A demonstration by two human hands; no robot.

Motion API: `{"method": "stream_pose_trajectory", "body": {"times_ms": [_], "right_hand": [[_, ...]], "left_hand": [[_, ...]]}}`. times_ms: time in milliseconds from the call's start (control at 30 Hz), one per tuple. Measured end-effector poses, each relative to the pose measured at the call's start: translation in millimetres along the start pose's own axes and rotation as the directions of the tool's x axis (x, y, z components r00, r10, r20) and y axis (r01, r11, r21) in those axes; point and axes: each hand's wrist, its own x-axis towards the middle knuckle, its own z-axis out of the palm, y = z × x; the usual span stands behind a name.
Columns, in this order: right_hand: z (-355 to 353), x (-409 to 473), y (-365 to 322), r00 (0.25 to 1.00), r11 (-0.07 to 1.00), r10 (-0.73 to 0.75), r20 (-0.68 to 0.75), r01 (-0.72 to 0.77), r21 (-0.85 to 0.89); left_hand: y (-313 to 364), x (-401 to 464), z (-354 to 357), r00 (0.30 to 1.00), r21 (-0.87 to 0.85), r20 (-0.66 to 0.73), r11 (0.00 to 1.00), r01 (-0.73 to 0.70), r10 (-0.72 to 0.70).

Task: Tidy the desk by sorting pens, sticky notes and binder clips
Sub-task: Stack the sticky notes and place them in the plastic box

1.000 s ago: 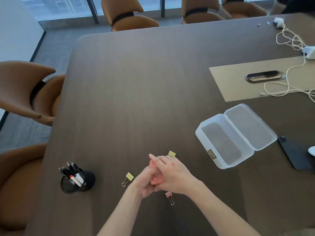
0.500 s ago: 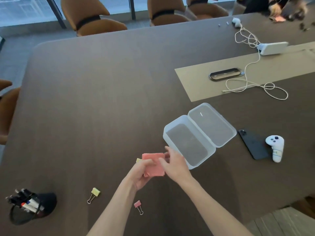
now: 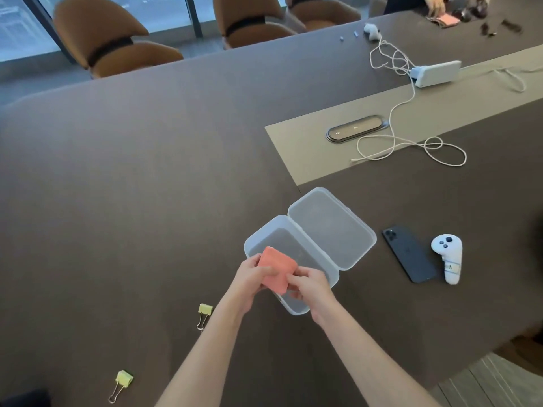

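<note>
Holding the pink notes (image 3: 276,270) over the open box's (image 3: 318,261) near end, both hands' fingers (image 3: 266,270) pinch the pad; uneven release could fan sheets or miss the rim.

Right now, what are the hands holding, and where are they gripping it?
A pink sticky-note pad, left hand at its left edge, right hand at its lower right corner.

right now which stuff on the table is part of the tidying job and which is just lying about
Part of the job:
pink sticky notes, held by left hand and right hand
open clear box
two yellow binder clips

Just lying about:
phone
white controller
white cable
power bank
</note>
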Motion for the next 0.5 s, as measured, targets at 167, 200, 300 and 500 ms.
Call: {"method": "stream_pose_trajectory", "body": {"times_ms": [167, 200, 300, 500], "right_hand": [[-4.6, 36.7, 4.6, 0.984, 0.959, 0.163, -0.067, -0.142, 0.244], [-4.1, 44.0, 4.5, 0.969, 0.928, 0.229, -0.094, -0.189, 0.321], [0.4, 67.9, 4.6, 0.908, 0.821, 0.397, -0.133, -0.286, 0.495], [17.2, 95.2, -3.6, 0.876, 0.773, 0.434, -0.209, -0.244, 0.585]], "left_hand": [[11.9, 19.8, 10.5, 0.999, 0.116, -0.051, 0.993, 0.005, 0.000], [12.4, 23.0, 12.8, 0.997, 0.107, -0.079, 0.994, 0.015, -0.006], [13.1, 31.1, 20.5, 0.985, 0.056, -0.164, 0.996, 0.071, -0.061], [11.1, 30.3, 32.7, 0.980, 0.343, -0.195, 0.939, 0.038, 0.031]]}}
